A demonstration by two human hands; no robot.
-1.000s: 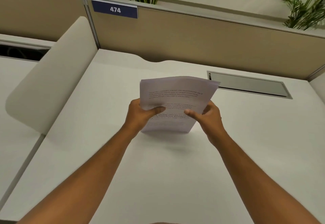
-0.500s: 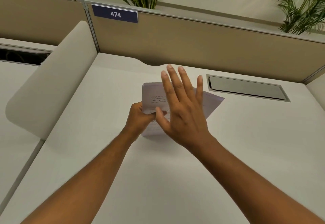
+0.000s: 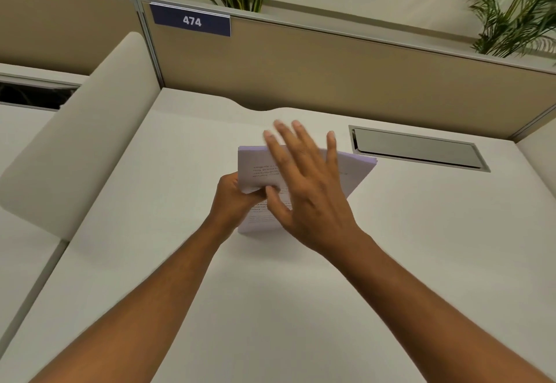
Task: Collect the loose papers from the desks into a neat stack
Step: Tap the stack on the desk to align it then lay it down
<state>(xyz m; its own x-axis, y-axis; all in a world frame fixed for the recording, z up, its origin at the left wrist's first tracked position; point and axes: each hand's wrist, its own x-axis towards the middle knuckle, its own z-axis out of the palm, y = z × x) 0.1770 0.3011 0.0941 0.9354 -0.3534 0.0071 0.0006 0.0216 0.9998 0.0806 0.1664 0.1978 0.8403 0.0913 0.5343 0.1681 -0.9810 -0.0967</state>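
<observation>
A thin stack of printed white papers (image 3: 254, 169) stands tilted on its lower edge on the white desk (image 3: 270, 307). My left hand (image 3: 237, 199) grips the stack's left side, thumb on the front sheet. My right hand (image 3: 307, 190) is flat with its fingers spread and lies over the front and top of the papers, holding nothing. It hides the middle of the sheets. The stack's right corner (image 3: 364, 169) sticks out past my right hand.
A beige partition (image 3: 331, 75) with a blue "474" label (image 3: 191, 21) closes the desk's back. A metal cable hatch (image 3: 418, 149) is set into the desk at the right. A white curved divider (image 3: 75, 142) borders the left side. Plants stand behind the partition.
One second ago both hands gripped the papers at their sides. My right hand let go, opened flat and moved over the front of the stack; it stays there now, slightly blurred.
</observation>
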